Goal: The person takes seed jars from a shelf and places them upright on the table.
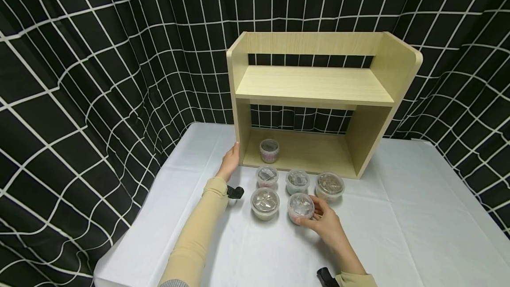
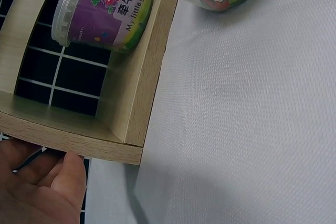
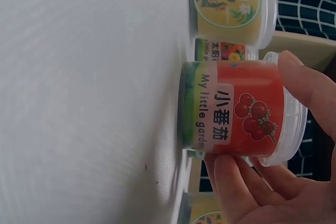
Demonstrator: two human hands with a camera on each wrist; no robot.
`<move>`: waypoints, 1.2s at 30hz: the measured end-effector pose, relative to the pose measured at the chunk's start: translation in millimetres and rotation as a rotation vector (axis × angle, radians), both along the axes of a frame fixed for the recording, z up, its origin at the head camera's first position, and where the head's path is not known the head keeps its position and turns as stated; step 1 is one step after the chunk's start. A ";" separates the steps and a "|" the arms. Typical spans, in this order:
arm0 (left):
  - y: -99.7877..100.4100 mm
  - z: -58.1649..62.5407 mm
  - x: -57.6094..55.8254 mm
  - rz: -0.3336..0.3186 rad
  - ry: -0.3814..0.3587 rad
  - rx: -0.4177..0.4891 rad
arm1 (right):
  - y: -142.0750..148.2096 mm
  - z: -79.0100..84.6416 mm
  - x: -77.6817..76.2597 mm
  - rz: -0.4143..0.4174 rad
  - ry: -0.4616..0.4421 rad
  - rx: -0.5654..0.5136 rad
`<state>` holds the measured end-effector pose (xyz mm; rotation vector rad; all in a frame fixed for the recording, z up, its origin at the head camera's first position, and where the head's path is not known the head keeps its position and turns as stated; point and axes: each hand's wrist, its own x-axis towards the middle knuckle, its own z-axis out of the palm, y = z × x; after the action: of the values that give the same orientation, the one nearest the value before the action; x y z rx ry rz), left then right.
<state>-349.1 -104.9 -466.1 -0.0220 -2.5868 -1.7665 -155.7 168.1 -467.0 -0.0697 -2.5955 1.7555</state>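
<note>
My right hand (image 1: 327,227) grips a small clear-lidded plastic tub (image 1: 300,207) between thumb and fingers. In the right wrist view the tub (image 3: 236,108) shows a red label with cherry tomatoes; its base is at or just above the white cloth. My left hand (image 1: 229,162) rests against the outer left side of the wooden shelf unit (image 1: 314,84), at its lower front corner. The left wrist view has the thumb and fingers of this hand (image 2: 47,187) touching the side panel. Inside, on the bottom board, stands a purple-labelled tub (image 1: 269,151).
In front of the shelf stand several more lidded tubs: a red-labelled one (image 1: 267,176), one beside it (image 1: 297,182), a wider one (image 1: 330,186) at right, and another wide one (image 1: 265,204) nearer. A white cloth (image 1: 422,216) covers the table. Black gridded curtains (image 1: 119,56) surround it.
</note>
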 end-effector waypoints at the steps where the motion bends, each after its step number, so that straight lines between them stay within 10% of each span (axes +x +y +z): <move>1: 0.2 -0.1 0.0 0.000 -0.002 0.001 | 0.0 -0.2 0.1 0.002 0.000 -0.001; 36: 0.9 -0.4 2.2 0.006 -0.011 0.000 | 0.2 9.3 2.7 0.068 0.043 0.078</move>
<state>-347.0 -103.9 -466.4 -0.0051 -2.5913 -1.7699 -153.0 168.3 -457.7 0.0578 -2.6628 1.6532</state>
